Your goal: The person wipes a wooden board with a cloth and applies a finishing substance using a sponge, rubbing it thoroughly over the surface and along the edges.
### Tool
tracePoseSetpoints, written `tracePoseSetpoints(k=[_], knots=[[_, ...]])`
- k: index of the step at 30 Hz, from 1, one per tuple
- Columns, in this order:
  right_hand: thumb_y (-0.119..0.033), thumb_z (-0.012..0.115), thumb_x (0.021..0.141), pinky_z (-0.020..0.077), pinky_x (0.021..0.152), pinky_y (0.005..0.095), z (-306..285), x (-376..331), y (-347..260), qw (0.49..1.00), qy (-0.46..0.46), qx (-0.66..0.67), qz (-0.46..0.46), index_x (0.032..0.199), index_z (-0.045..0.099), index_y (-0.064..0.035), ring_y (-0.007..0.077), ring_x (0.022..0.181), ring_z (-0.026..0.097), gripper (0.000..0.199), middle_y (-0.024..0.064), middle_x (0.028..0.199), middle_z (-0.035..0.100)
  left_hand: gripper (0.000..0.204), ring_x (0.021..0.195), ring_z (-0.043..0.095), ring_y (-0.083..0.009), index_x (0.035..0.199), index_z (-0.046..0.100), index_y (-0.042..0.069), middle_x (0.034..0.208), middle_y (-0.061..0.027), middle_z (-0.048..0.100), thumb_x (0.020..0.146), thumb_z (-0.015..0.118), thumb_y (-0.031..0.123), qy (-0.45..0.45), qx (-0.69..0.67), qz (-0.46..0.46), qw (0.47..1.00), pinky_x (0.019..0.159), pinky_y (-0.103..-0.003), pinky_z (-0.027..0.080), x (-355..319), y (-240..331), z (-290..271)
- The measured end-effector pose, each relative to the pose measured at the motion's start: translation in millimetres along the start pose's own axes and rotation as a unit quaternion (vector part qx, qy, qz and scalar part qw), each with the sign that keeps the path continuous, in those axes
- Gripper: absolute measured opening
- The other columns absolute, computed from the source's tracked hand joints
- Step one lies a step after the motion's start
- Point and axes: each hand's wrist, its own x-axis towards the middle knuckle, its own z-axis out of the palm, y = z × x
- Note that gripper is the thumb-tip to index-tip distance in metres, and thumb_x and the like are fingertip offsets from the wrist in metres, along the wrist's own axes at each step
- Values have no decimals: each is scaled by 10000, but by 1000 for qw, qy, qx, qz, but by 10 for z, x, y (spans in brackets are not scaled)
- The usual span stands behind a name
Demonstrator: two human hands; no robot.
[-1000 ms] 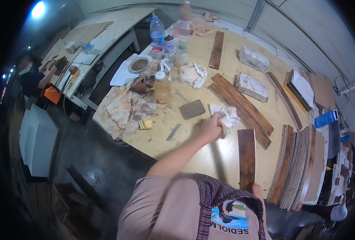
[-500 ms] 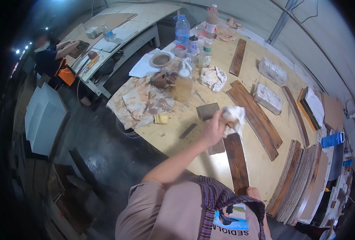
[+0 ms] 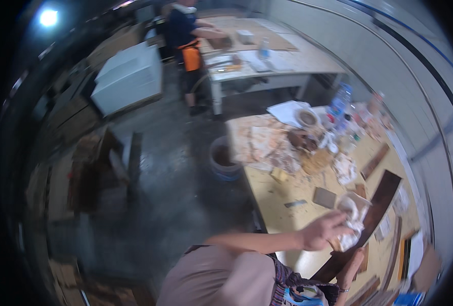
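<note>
My left hand (image 3: 324, 232) is closed on a crumpled, stained white rag (image 3: 353, 214), which covers part of a dark brown wooden board (image 3: 382, 200). The board slants from the lower middle up to the right. Beneath it, my right hand (image 3: 357, 259) grips its lower edge, with the fingers partly hidden and blurred. Near the rag, a grey-brown square block (image 3: 324, 197) lies on the pale worktable (image 3: 282, 224). A small dark strip (image 3: 295, 203) and a yellow sponge-like block (image 3: 279, 175) lie to its left.
Stained cloths (image 3: 265, 145), a round bowl (image 3: 306, 118), and several bottles, including a large clear one (image 3: 340, 100), crowd the table's far end. A bucket (image 3: 223, 158) stands on the floor beside it. A co-worker (image 3: 183, 35) stands at another table (image 3: 308, 60). White panels (image 3: 127, 76) are stacked at left.
The view has swung left, bringing more floor and the co-worker's table in. The board now slants to the right, and my right hand has moved from its near end to along its edge.
</note>
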Motion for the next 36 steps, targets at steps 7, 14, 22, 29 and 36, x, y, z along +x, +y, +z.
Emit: tracePoseSetpoints(k=[7, 14, 22, 29, 36], knots=[[-612, 425, 963, 530, 812, 337, 471, 926, -284, 923, -227, 309, -18, 1242, 520, 16, 243, 898, 629, 694, 153, 966, 640, 283, 1269, 473, -394, 1060, 649, -5, 1243, -196, 563, 842, 630, 174, -45, -2, 73, 996, 1115, -560, 313, -570, 28, 212], [-609, 387, 978, 524, 908, 387, 642, 836, -1013, 953, 120, 278, -12, 1328, 477, -3, 261, 989, 609, 706, 170, 1101, 606, 264, 935, 656, -302, 938, 741, 61, 937, -125, 676, 728, 593, 3, -101, -85, -229, 965, 838, -390, 529, -1491, -156, -54], [-681, 383, 941, 555, 729, 430, 693, 877, -529, 922, 34, 384, -48, 1234, 495, -44, 290, 833, 653, 710, 151, 934, 663, 509, 1155, 541, -409, 1172, 708, 107, 1244, -189, 592, 667, 668, 50, -164, 51, -101, 980, 955, -438, 462, -120, 261, -408], [-708, 280, 950, 564, 669, 385, -187, 639, -975, 881, 234, 377, -163, 1137, 490, -7, 252, 720, 653, 755, 145, 843, 634, 351, 997, 639, -252, 963, 724, -33, 1067, -145, 641, 723, 494, -144, -120, -115, -322, 932, 865, -326, 518, -920, -505, -202], [-670, 201, 977, 537, 752, 446, -643, 273, -710, 790, 335, 492, -148, 1168, 454, -33, 303, 794, 626, 711, 159, 883, 605, 247, 1043, 615, -223, 1093, 660, -18, 1106, -143, 643, 877, 616, 93, -215, -64, -194, 955, 946, -329, 457, -105, -666, 93]])
